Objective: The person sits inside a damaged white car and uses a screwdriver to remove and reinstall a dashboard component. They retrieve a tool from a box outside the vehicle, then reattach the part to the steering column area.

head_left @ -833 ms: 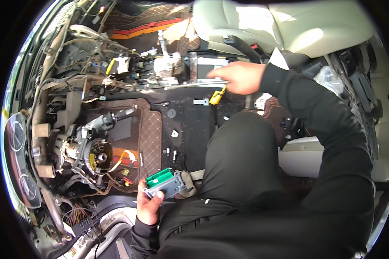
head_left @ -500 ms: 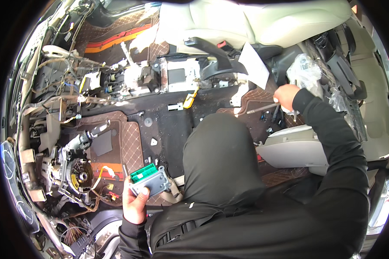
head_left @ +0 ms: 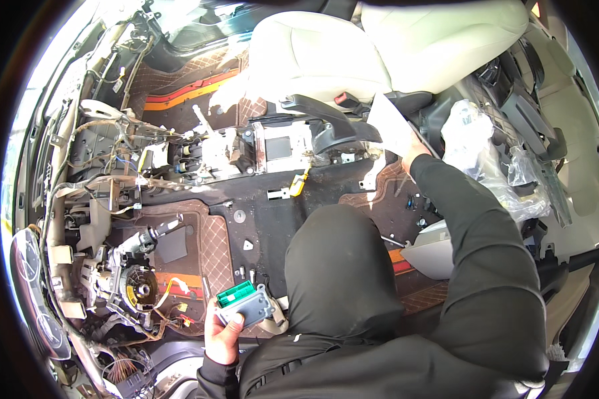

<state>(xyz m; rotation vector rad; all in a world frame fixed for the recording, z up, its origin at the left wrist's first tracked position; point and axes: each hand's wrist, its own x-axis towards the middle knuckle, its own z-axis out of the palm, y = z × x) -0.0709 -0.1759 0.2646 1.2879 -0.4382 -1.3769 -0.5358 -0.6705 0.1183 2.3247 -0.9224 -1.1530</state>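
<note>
In my left hand [head_left: 222,338] is a grey metal electronic control module [head_left: 247,311] with a green connector block [head_left: 236,293] on its edge. My thumb presses on its face and the fingers wrap behind. Farther away on the right, my right hand [head_left: 414,154] reaches to the lower edge of a white sheet [head_left: 388,121] beside the far seat. Glare and the sheet hide most of those fingers, so their grip is unclear. A thin rod [head_left: 402,185] shows just below this hand; whether it is held cannot be made out.
The car's interior is stripped, with a steering column [head_left: 140,287], wiring and brackets exposed at left. A yellow connector [head_left: 299,183] lies by the handbrake lever [head_left: 323,112]. Clear plastic wrapping [head_left: 469,136] sits right of my right hand. A dark-hooded head [head_left: 343,272] fills the lower middle.
My right hand has moved left and away from me, from beside the plastic wrapping to the white sheet's edge. The bar-like tool it held no longer shows clearly. My left hand keeps the module.
</note>
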